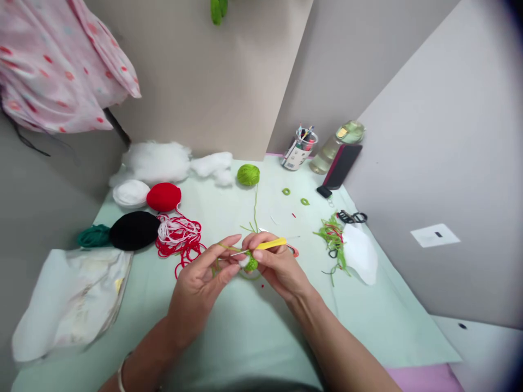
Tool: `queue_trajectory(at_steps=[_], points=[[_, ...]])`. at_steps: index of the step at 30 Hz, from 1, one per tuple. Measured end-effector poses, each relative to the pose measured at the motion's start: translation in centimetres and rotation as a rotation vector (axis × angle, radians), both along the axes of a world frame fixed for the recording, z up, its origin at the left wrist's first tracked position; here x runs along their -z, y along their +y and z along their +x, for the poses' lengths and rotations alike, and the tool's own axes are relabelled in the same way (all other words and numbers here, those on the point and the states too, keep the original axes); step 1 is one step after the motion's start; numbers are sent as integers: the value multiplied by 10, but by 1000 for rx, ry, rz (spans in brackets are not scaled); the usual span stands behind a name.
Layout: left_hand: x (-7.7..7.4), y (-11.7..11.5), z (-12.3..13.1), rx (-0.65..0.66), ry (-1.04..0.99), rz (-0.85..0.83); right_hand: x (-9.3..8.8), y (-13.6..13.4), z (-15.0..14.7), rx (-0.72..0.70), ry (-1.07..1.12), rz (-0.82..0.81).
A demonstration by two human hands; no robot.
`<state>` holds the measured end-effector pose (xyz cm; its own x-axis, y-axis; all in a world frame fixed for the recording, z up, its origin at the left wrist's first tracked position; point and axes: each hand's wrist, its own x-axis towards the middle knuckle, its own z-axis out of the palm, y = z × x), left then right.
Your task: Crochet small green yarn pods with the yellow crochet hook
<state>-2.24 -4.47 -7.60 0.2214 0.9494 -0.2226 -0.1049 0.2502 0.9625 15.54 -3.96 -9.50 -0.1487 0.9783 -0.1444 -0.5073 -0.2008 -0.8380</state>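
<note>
My right hand is closed around a crochet hook with a yellow handle, its metal tip pointing left. Just under the hook is a small green crocheted piece, with white stuffing showing at its left side. My left hand pinches this piece from the left, and a strand of green yarn runs over its fingers. Behind my hands the green yarn ball lies on the table, a strand trailing from it toward them. An orange-handled tool shows partly behind my right hand.
On the left are white fluff, white, red and black yarn balls, and loose red-and-white yarn. At right lie green scraps, black scissors, a pen cup and a propped phone.
</note>
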Motion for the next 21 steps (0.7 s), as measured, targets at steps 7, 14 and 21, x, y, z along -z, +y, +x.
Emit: queue_trajectory(at_steps=[7, 14, 21], points=[[11, 14, -8, -33, 74, -100, 15, 3, -9, 0, -88, -38], [25, 18, -7, -85, -55, -145, 23, 5, -15, 44, -121, -25], [23, 2, -3, -160, 2, 19, 11, -9, -22, 123, -47, -47]])
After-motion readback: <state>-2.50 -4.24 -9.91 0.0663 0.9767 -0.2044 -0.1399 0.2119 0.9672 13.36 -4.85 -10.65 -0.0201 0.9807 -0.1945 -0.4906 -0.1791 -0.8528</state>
